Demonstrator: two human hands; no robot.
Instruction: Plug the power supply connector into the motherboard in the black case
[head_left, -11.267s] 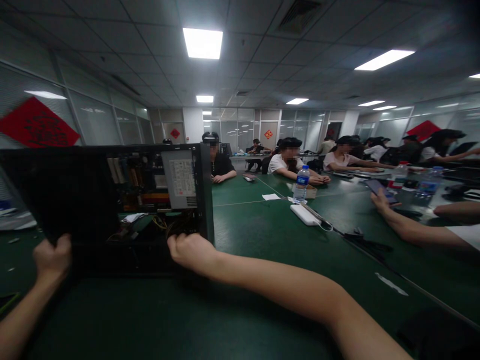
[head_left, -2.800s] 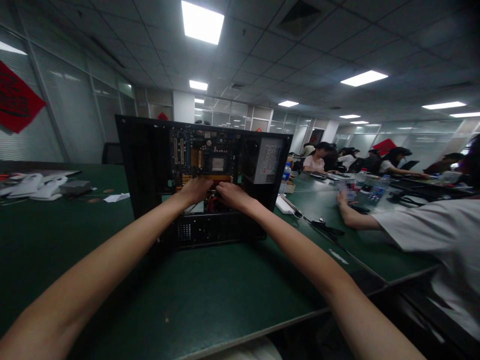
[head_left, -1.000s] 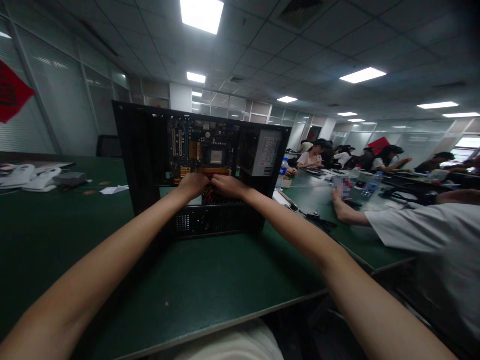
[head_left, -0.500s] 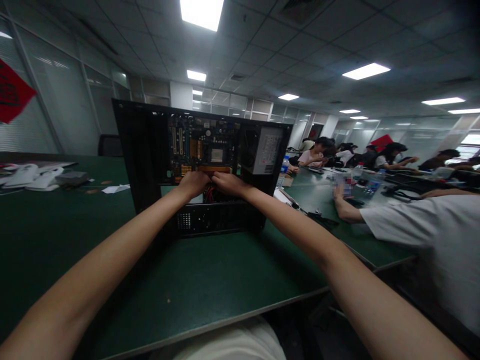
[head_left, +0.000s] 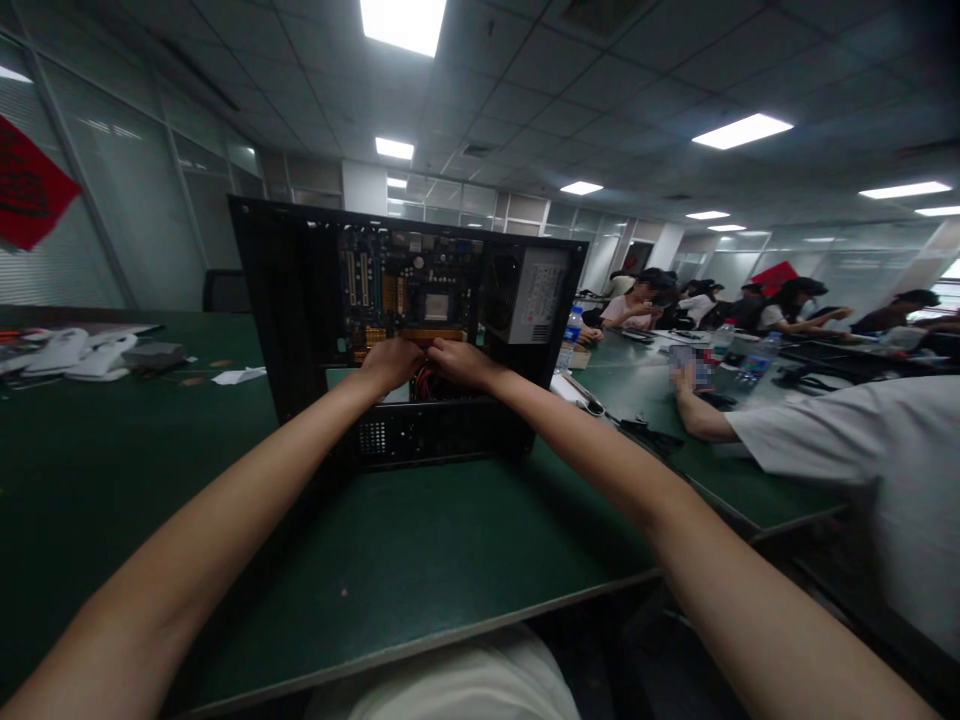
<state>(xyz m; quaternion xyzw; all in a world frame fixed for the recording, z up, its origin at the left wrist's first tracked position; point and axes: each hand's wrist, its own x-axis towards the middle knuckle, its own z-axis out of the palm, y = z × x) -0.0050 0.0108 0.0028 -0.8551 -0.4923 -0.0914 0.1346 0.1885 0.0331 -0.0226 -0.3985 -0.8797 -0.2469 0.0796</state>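
Observation:
A black computer case (head_left: 450, 440) stands upright on the green table, its open side facing me. Inside it I see a motherboard (head_left: 417, 270) with a bare square processor (head_left: 437, 306), and a power supply (head_left: 538, 297) at the upper right. Both hands reach in at the motherboard's lower edge, by the orange memory slots (head_left: 441, 334). My left hand (head_left: 392, 366) has its fingers curled and pressed together. Close beside it, my right hand (head_left: 463, 363) is closed too. Whatever lies between the fingertips is hidden. Red and dark cables (head_left: 426, 386) hang just below the hands.
On the green table (head_left: 450, 540), white items (head_left: 82, 352), a grey box (head_left: 154, 355) and paper (head_left: 238, 376) lie left. Bottles (head_left: 572, 328), cables (head_left: 646, 434) and a co-worker's arm (head_left: 709, 418) are to the right. More people sit farther back.
Both hands stay at the same spot by the memory slots, with only a slight shift of the fingers. The whole view has moved a little.

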